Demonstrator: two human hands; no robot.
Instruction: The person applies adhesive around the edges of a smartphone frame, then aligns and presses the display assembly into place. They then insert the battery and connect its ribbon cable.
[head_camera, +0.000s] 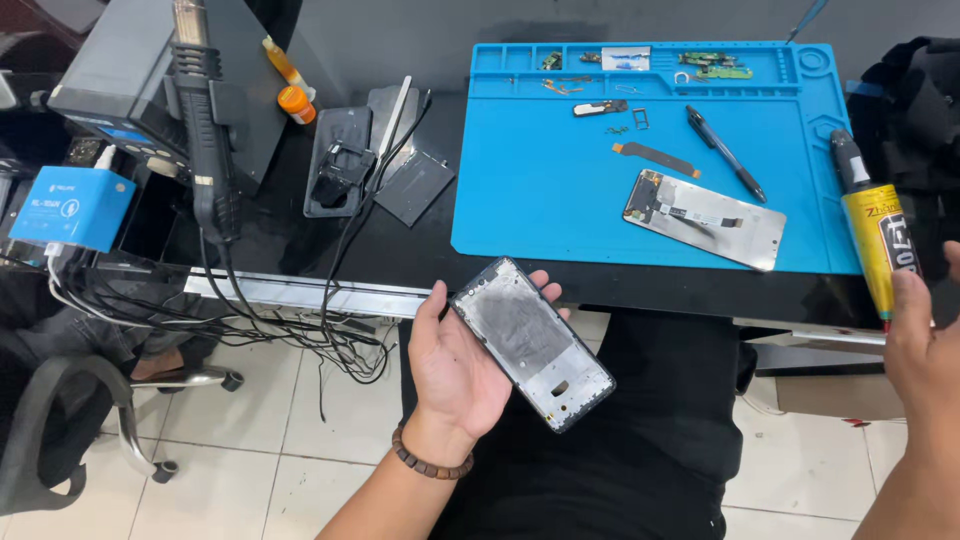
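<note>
Blue mat (560, 200) trays (640, 60) hold small parts; left hand (455, 365) holds phone frame (530, 342).

Right hand (925, 340) partly off-frame.

blue work mat (560, 200) with a pen (726, 153) and detached screen (705, 217); hot-air handle (205, 120) beside the black desk (400, 260)

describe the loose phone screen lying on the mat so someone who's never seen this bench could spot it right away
Find the big blue work mat on the black bench. In its lower right part lies the phone screen, a flat silvery rectangle set at a slant, with a thin ribbon cable across it. The black pen just above it is slim and dark; the screen is the mat's largest, palest piece.
</note>
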